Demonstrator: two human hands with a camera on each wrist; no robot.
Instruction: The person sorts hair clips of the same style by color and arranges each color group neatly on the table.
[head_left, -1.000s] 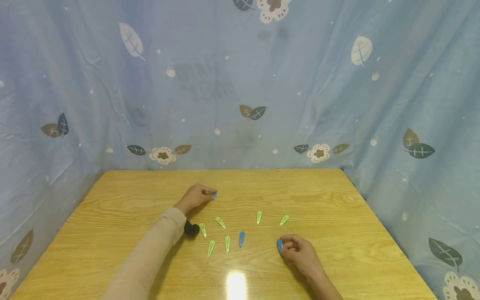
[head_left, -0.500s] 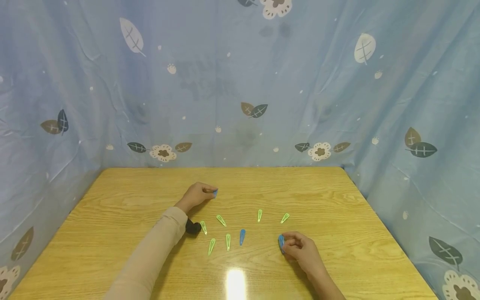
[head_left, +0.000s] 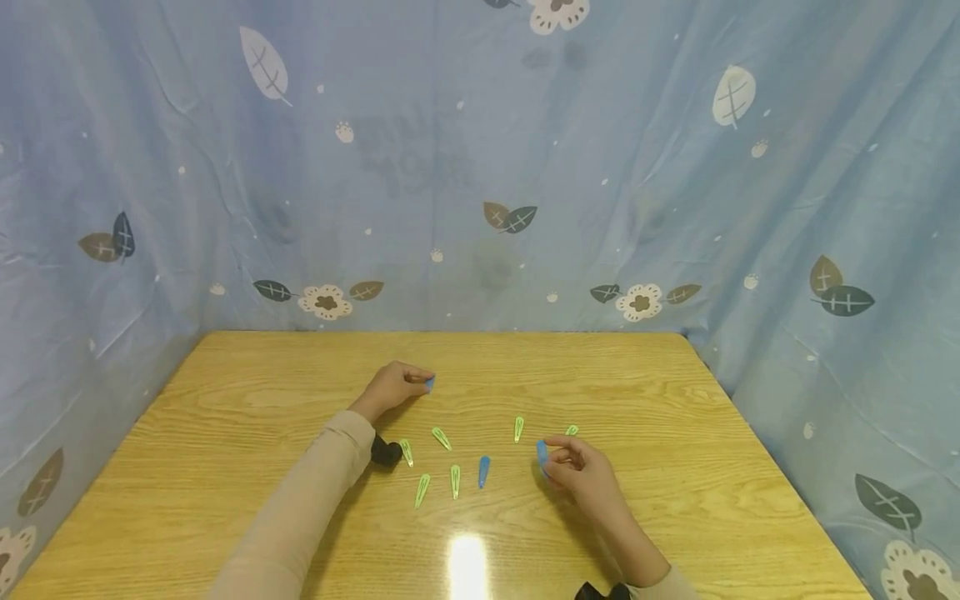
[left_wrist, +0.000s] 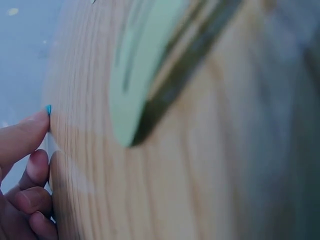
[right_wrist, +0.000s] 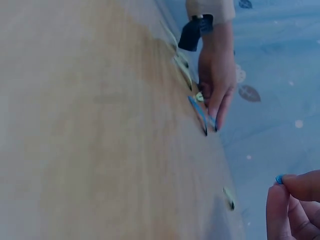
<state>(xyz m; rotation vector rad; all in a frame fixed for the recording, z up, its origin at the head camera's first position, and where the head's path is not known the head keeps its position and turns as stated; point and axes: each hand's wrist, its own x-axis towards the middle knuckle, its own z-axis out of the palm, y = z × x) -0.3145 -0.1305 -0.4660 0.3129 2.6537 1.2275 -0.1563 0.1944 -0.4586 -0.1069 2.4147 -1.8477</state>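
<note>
Toward the back of the table, my left hand [head_left: 392, 388] pinches a blue snap hair clip [head_left: 430, 383] between thumb and fingers, close over the wood. My right hand [head_left: 592, 479] holds another blue snap hair clip [head_left: 542, 455] by thumb and fingertips; only its tip [right_wrist: 279, 179] shows in the right wrist view. Between the hands lies a third blue clip [head_left: 483, 472]. Several green snap clips are spread around it, one green clip [head_left: 455, 482] just to its left. In the left wrist view a green clip [left_wrist: 132, 90] looms large and blurred.
The wooden table [head_left: 300, 358] is backed and flanked by a blue patterned curtain [head_left: 420, 183]. A black wrist camera [head_left: 386, 454] sits beside the left sleeve, close to a green clip [head_left: 407, 452]. One green clip [head_left: 572, 431] is partly behind the right hand.
My right hand has moved forward and to the left with its blue clip, now overlapping the rightmost green clip in the head view. The left hand has stayed nearly still.
</note>
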